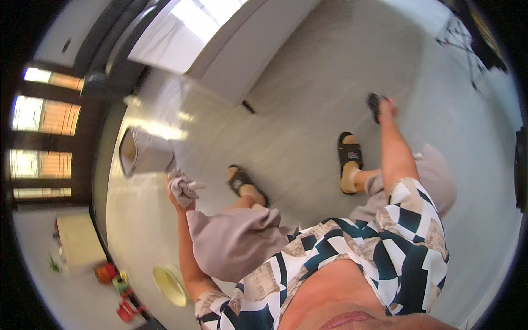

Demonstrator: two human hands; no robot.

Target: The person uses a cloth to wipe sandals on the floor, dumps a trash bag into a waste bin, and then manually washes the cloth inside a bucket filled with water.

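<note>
My left hand [172, 193] is closed around a crumpled grey cloth [183, 189], at the left of the view. Just beyond it is a grey waste bin [154, 154] with a liner at its rim; whether hand and bin touch I cannot tell. My right hand [387, 109], stretched out at the upper right, grips a small dark object [374, 107], too blurred to identify. Below that hand is my right foot in a black slide sandal [350, 154]. The other black sandal [243, 179] is on my left foot, between the cloth and the middle of the floor.
A pale cabinet or counter [243, 49] stands on the floor at the top. Dark seating [119, 45] is at the upper left. A yellow basin [170, 285] lies lower left, near red pots [126, 310]. A thin-legged metal stand [462, 41] is at the upper right.
</note>
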